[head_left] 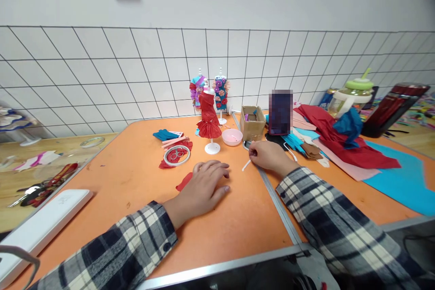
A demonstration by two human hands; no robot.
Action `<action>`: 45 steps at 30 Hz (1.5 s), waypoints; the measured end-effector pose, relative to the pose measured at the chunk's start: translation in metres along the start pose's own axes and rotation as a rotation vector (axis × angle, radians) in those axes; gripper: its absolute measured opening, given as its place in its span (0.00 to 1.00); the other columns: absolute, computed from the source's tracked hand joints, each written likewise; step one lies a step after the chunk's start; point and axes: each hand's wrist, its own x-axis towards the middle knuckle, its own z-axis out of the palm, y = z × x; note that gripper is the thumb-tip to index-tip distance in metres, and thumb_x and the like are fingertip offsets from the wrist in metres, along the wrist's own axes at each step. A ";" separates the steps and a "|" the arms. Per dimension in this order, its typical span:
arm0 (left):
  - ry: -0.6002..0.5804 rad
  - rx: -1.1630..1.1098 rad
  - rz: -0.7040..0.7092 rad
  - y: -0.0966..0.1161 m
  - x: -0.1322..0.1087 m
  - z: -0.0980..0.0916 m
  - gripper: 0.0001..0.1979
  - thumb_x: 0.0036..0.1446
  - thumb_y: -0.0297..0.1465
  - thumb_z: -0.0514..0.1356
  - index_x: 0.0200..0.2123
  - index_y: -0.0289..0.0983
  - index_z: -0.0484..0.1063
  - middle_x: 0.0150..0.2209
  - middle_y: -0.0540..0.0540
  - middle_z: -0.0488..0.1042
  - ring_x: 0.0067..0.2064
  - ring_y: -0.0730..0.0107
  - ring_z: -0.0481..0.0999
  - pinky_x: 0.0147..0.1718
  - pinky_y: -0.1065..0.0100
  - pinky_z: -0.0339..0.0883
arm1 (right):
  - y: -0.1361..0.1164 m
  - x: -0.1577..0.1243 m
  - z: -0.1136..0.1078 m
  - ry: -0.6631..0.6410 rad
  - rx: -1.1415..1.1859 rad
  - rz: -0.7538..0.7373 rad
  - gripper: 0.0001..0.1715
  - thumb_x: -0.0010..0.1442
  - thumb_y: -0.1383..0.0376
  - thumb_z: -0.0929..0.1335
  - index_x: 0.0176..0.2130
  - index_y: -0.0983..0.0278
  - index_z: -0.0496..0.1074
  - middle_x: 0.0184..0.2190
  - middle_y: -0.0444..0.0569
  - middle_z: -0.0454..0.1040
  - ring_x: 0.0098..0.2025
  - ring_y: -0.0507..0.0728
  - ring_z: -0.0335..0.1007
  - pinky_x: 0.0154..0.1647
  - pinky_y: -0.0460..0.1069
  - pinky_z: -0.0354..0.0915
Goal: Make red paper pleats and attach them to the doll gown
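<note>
The print on the white power bank is too faint to read, while my left hand spreads loosely, palm down, above the table, partly hiding a red scrap, and my right hand curls by a white stick near the pink bowl, whether gripping it I cannot tell.

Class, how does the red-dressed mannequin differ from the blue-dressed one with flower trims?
The red-dressed mannequin stands nearer the camera; the blue-dressed mannequin stands farther back. The red-dressed mannequin's skirt flares in ruffles; the blue-dressed mannequin's outfit is straighter, with flower trims. Both stand upright on white bases.
</note>
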 end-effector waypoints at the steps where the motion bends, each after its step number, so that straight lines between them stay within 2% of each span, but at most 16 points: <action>1: -0.032 0.020 0.012 0.002 0.000 0.000 0.10 0.61 0.36 0.56 0.45 0.42 0.69 0.56 0.43 0.71 0.59 0.54 0.64 0.56 0.51 0.53 | 0.000 0.000 0.000 0.006 -0.038 0.002 0.07 0.54 0.67 0.66 0.31 0.61 0.75 0.34 0.49 0.78 0.33 0.55 0.70 0.27 0.47 0.51; 4: -0.089 0.027 0.033 0.003 -0.001 0.001 0.10 0.61 0.36 0.57 0.45 0.42 0.69 0.56 0.43 0.71 0.58 0.55 0.65 0.55 0.51 0.53 | 0.004 0.000 0.001 -0.040 -0.074 -0.042 0.07 0.54 0.68 0.66 0.32 0.62 0.75 0.34 0.50 0.78 0.34 0.56 0.70 0.27 0.47 0.50; 7: -0.104 -0.006 0.023 0.001 0.000 0.002 0.10 0.62 0.36 0.56 0.46 0.42 0.71 0.54 0.44 0.72 0.57 0.56 0.66 0.55 0.53 0.54 | 0.010 0.001 0.001 -0.119 -0.062 -0.083 0.08 0.54 0.68 0.66 0.33 0.61 0.75 0.34 0.49 0.78 0.34 0.56 0.70 0.27 0.47 0.51; 11: -0.110 -0.067 -0.011 -0.004 0.001 0.004 0.10 0.63 0.37 0.56 0.45 0.43 0.72 0.50 0.45 0.74 0.55 0.59 0.67 0.54 0.56 0.56 | 0.013 0.001 -0.002 -0.158 -0.044 -0.090 0.10 0.54 0.68 0.66 0.33 0.60 0.77 0.35 0.49 0.79 0.35 0.57 0.71 0.28 0.47 0.52; 18: -0.068 -0.115 -0.041 -0.007 0.002 0.005 0.11 0.64 0.37 0.54 0.42 0.42 0.74 0.46 0.44 0.75 0.50 0.61 0.70 0.53 0.57 0.59 | 0.012 -0.004 -0.006 -0.150 -0.051 -0.080 0.12 0.54 0.69 0.66 0.35 0.59 0.79 0.36 0.50 0.79 0.37 0.58 0.73 0.30 0.48 0.55; 21: -0.062 -0.123 -0.041 -0.008 0.003 0.006 0.11 0.64 0.37 0.54 0.42 0.41 0.74 0.44 0.44 0.76 0.49 0.61 0.71 0.52 0.58 0.60 | 0.018 -0.003 -0.004 -0.141 -0.020 -0.062 0.13 0.54 0.67 0.67 0.40 0.57 0.78 0.37 0.48 0.80 0.37 0.58 0.73 0.30 0.47 0.56; 25: -0.054 -0.138 -0.036 -0.010 0.004 0.007 0.11 0.64 0.36 0.54 0.41 0.41 0.74 0.42 0.44 0.76 0.47 0.62 0.72 0.50 0.60 0.62 | 0.023 0.000 -0.002 -0.167 0.096 -0.056 0.17 0.53 0.67 0.68 0.44 0.57 0.76 0.36 0.46 0.79 0.36 0.56 0.73 0.31 0.47 0.58; 28: -0.044 -0.151 -0.037 -0.011 0.004 0.007 0.11 0.64 0.36 0.54 0.41 0.41 0.75 0.42 0.44 0.76 0.46 0.62 0.72 0.49 0.59 0.63 | 0.021 0.000 -0.005 -0.129 0.221 -0.062 0.16 0.52 0.67 0.70 0.43 0.59 0.75 0.37 0.46 0.78 0.36 0.54 0.72 0.33 0.46 0.59; 33: -0.028 -0.196 -0.045 -0.009 0.004 0.006 0.10 0.63 0.36 0.55 0.40 0.40 0.75 0.41 0.44 0.77 0.46 0.62 0.72 0.49 0.60 0.63 | 0.010 0.000 -0.005 0.003 0.363 -0.046 0.12 0.50 0.65 0.71 0.38 0.62 0.70 0.31 0.43 0.73 0.31 0.51 0.67 0.30 0.45 0.57; 37: 0.057 -0.270 -0.175 -0.010 0.006 0.006 0.12 0.62 0.36 0.55 0.41 0.40 0.76 0.42 0.44 0.78 0.47 0.62 0.73 0.50 0.61 0.64 | -0.011 -0.002 0.003 -0.127 0.577 -0.101 0.14 0.50 0.61 0.72 0.36 0.63 0.66 0.27 0.40 0.70 0.28 0.50 0.65 0.28 0.44 0.57; 40: 0.086 -0.343 -0.283 -0.012 0.007 0.005 0.13 0.60 0.39 0.58 0.41 0.40 0.78 0.44 0.43 0.78 0.47 0.60 0.75 0.50 0.62 0.65 | -0.032 -0.007 0.007 -0.225 0.611 -0.188 0.16 0.49 0.60 0.72 0.35 0.62 0.65 0.27 0.40 0.70 0.28 0.51 0.65 0.28 0.45 0.58; 45: 0.090 -0.470 -0.358 -0.011 0.009 0.005 0.12 0.51 0.40 0.65 0.36 0.39 0.79 0.41 0.43 0.79 0.44 0.60 0.77 0.48 0.63 0.67 | -0.059 -0.018 0.006 -0.229 0.586 -0.271 0.14 0.51 0.60 0.72 0.34 0.62 0.65 0.27 0.40 0.71 0.27 0.50 0.65 0.27 0.45 0.56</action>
